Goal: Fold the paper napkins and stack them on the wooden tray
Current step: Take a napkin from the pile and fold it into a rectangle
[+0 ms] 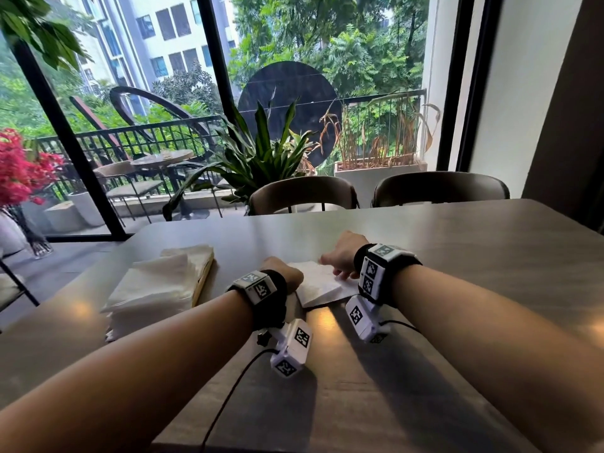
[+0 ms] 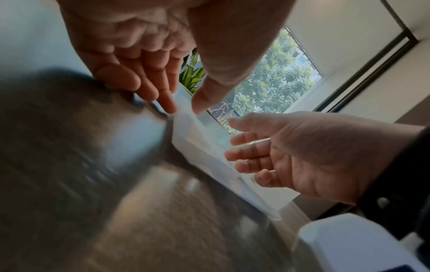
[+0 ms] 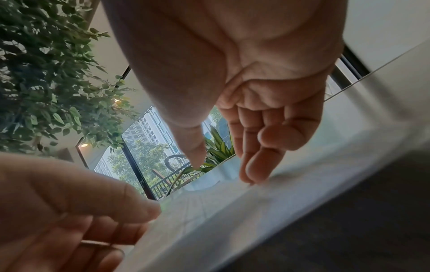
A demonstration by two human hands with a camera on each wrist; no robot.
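Observation:
A folded white napkin (image 1: 318, 284) lies on the table in front of me. My left hand (image 1: 286, 275) is at its left edge; in the left wrist view the thumb and forefinger of that hand (image 2: 185, 108) pinch the napkin (image 2: 204, 147) at a corner. My right hand (image 1: 338, 259) rests on the napkin's far right part, its straight fingertips (image 3: 251, 176) pressing the paper (image 3: 232, 211) down. To the left, a wooden tray (image 1: 205, 278) shows one edge under a loose pile of white napkins (image 1: 153, 286).
The dark wooden table (image 1: 457, 256) stretches to the right and towards me. Two chairs (image 1: 300, 194) stand at its far side before a large window. A vase of red flowers (image 1: 19, 178) stands at the far left.

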